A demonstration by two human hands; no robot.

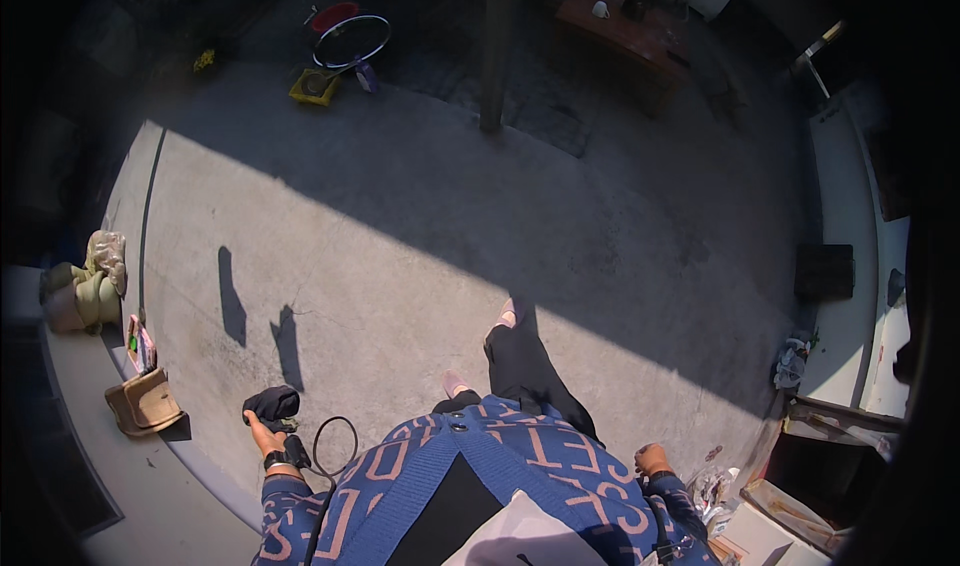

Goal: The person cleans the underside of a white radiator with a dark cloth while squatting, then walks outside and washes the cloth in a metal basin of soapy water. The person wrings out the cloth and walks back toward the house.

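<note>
At the lower left, my left hand grips a bundle of black cloth; its exact kind cannot be told. A black device is strapped around that wrist, with a dark cable looping beside it. My right hand hangs at my right side with curled fingers, and nothing shows in it. The blue knit cardigan with pink lettering covers my body between the hands. Below it, my black trousers and pink shoes are on the concrete floor, one foot ahead of the other.
A post stands ahead, and a reddish wooden table is behind it at right. A hoop-like ring and a yellow container are at far left. Cardboard lies along the left wall; a dark open box stands at right.
</note>
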